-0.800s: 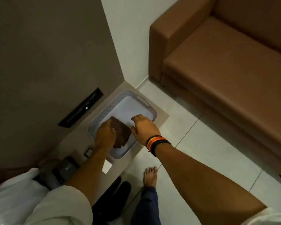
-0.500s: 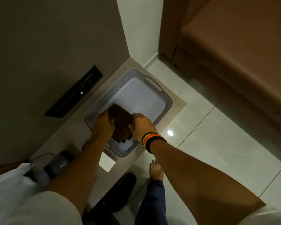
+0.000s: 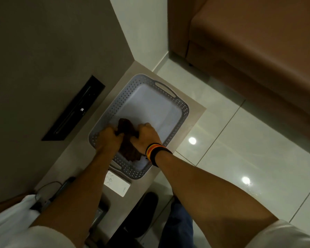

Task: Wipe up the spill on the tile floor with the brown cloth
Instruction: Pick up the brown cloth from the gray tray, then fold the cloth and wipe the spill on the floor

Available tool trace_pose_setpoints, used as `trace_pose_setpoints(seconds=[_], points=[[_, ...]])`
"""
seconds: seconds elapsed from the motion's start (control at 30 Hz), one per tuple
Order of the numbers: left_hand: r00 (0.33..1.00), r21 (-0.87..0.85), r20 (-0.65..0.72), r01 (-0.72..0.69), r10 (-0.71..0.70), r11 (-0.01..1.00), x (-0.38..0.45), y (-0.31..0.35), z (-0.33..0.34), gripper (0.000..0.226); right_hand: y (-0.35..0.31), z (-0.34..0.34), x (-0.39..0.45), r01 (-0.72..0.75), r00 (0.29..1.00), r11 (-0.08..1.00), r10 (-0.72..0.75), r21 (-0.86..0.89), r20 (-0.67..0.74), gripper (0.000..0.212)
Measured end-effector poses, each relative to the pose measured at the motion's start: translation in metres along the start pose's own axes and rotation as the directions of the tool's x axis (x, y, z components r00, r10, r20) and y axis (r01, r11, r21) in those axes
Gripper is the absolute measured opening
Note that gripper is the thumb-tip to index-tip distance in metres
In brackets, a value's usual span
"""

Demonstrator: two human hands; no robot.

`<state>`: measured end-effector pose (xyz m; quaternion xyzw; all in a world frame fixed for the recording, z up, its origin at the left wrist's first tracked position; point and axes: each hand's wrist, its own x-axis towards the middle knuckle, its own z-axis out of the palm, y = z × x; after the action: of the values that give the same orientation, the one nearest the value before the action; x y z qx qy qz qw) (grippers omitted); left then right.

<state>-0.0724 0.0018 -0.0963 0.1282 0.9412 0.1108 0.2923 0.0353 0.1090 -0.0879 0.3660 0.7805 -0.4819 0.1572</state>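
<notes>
STEP: fetching cloth | CLOTH: crumpled dark brown cloth (image 3: 128, 140) in grey perforated plastic tray (image 3: 182, 111) at tabletop's (image 3: 195, 113) far corner | HANDS: left hand (image 3: 108, 140), right hand (image 3: 146, 136) both gripping it, to lift | FLOOR: glossy tile floor (image 3: 240, 149) unwiped; spill not discernible

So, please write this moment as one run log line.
phase: pickup | both hands: left, right, gripping brown cloth | location: grey perforated plastic tray

The cloth (image 3: 128, 140) was dark brown, the perforated tray (image 3: 183, 109) grey, the wristband (image 3: 155, 152) black, orange and yellow, the sofa (image 3: 258, 42) brown.
</notes>
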Motion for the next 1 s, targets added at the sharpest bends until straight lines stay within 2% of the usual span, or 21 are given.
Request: trace_pose_setpoints(seconds=[0.07, 0.13, 0.23, 0.3, 0.37, 0.43, 0.53, 0.63, 0.77, 0.87, 1.0], points=[[1.0, -0.223, -0.012, -0.005, 0.002, 0.975, -0.018, 0.011, -0.008, 0.019, -0.004, -0.007, -0.017, -0.006, 1.0, 0.987, 0.007, 0.161, -0.005, 0.025], [0.998, -0.383, -0.046, -0.062, 0.048, 0.922, -0.037, 0.026, -0.018, 0.017, -0.006, -0.019, -0.035, -0.017, 0.998, 0.946, 0.036, 0.325, -0.052, 0.024], [0.993, -0.499, -0.035, -0.115, 0.112, 0.859, -0.057, 0.046, -0.032, 0.027, -0.004, -0.047, -0.064, 0.013, 0.981, 0.857, 0.088, 0.515, -0.17, 0.025], [0.987, -0.537, 0.045, -0.106, 0.154, 0.837, -0.069, 0.067, -0.04, 0.03, 0.003, -0.072, -0.086, 0.057, 0.966, 0.773, 0.117, 0.631, -0.231, 0.015], [0.964, -0.513, 0.155, -0.109, 0.216, 0.851, -0.087, 0.1, -0.041, 0.03, 0.016, -0.099, -0.11, 0.113, 0.944, 0.68, 0.154, 0.724, -0.291, 0.006], [0.932, -0.508, 0.256, -0.096, 0.257, 0.856, -0.113, 0.137, -0.031, 0.037, 0.034, -0.125, -0.138, 0.159, 0.92, 0.581, 0.205, 0.798, -0.333, 0.009], [0.875, -0.564, 0.398, -0.003, 0.275, 0.826, -0.162, 0.181, 0.004, 0.036, 0.074, -0.156, -0.19, 0.188, 0.898, 0.47, 0.274, 0.863, -0.344, 0.01], [0.819, -0.526, 0.516, 0.073, 0.25, 0.847, -0.218, 0.21, 0.053, 0.03, 0.13, -0.169, -0.246, 0.198, 0.876, 0.38, 0.345, 0.904, -0.337, 0.012], [0.724, -0.398, 0.635, 0.009, 0.268, 0.917, -0.301, 0.237, 0.127, 0.023, 0.22, -0.155, -0.322, 0.215, 0.8, 0.258, 0.506, 0.942, -0.321, 0.01], [0.683, -0.298, 0.679, -0.08, 0.27, 0.951, -0.351, 0.237, 0.184, 0.022, 0.287, -0.125, -0.374, 0.175, 0.743, 0.211, 0.612, 0.962, -0.269, 0.032], [0.639, -0.147, 0.722, -0.233, 0.265, 0.961, -0.401, 0.215, 0.253, 0.019, 0.363, -0.067, -0.429, 0.073, 0.673, 0.163, 0.72, 0.984, -0.169, 0.047]])
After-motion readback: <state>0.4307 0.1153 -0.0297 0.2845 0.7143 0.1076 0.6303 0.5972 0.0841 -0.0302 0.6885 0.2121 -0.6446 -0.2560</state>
